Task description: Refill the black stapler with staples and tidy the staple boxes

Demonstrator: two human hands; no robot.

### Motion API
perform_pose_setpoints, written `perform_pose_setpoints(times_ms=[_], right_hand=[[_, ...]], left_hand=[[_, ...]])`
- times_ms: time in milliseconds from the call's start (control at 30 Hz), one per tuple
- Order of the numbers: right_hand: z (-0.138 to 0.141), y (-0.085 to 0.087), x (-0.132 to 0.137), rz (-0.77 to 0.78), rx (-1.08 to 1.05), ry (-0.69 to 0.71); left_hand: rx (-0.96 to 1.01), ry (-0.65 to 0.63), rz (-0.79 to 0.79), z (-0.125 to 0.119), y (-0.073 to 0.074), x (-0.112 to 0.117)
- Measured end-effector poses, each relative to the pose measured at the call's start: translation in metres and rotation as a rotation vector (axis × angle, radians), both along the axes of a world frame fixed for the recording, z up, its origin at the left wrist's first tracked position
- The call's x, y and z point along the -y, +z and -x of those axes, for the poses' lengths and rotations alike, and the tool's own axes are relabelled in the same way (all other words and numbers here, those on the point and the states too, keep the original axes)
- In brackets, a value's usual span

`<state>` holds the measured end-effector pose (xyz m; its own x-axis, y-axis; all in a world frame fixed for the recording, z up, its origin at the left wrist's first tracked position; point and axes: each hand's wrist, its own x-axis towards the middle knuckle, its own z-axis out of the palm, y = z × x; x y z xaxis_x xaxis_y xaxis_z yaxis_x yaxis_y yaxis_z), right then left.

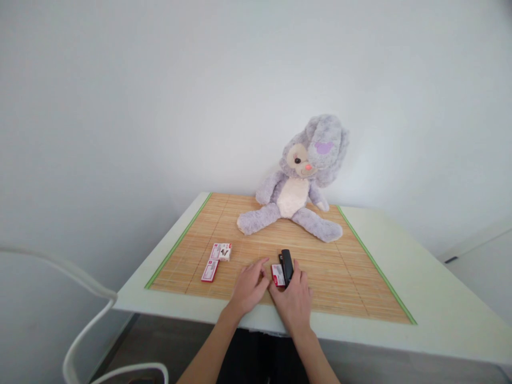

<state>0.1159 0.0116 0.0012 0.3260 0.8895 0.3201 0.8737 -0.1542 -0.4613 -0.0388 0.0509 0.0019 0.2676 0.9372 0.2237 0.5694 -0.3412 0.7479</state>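
A black stapler (287, 266) lies on the bamboo mat, its long side against a small red-and-white box (278, 274). My right hand (295, 301) is over their near end, thumb by the box and index finger along the stapler's right side, gripping the stapler. To the left, my left hand (250, 288) rests low on the mat with fingers apart and nothing in them. Its fingertips point toward the box but stay apart from it. Farther left lie a white staple box with a stapler picture (224, 252) and a flat red-edged box (210, 271), corner to corner.
A grey plush rabbit (294, 197) sits at the back of the bamboo mat (320, 290), leaning on the wall. The mat has green edges and covers part of the white table (432, 298). A white cable (90, 282) hangs at the left.
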Motion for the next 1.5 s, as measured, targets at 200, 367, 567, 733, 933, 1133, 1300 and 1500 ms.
perform_pose_setpoints(times_ms=[200,367,567,733,933,1133,1300,1500], right_hand=[[-0.025,-0.009,-0.004,-0.05,-0.028,-0.012],[-0.031,-0.007,-0.003,-0.088,-0.025,-0.002],[-0.041,0.004,0.011,-0.066,-0.144,-0.009],[-0.051,0.008,0.029,-0.153,-0.307,0.044],[-0.054,0.0,0.031,-0.157,-0.382,0.093],[-0.076,-0.005,0.008,-0.162,-0.416,0.13],[-0.102,-0.008,-0.015,-0.05,-0.414,0.188],[-0.106,-0.012,-0.017,0.032,-0.266,0.226]], left_hand=[[0.0,0.009,-0.029,0.0,0.001,0.001],[0.04,0.041,-0.045,-0.001,0.0,0.002],[-0.194,0.337,-0.244,0.05,0.008,-0.003],[-0.405,0.682,-0.122,0.121,-0.007,-0.023],[-0.451,0.638,-0.047,0.141,-0.02,-0.038],[-0.414,0.734,-0.074,0.131,-0.008,-0.04],[-0.298,0.859,-0.222,0.108,0.011,-0.024],[-0.104,0.5,-0.222,0.01,0.014,0.014]])
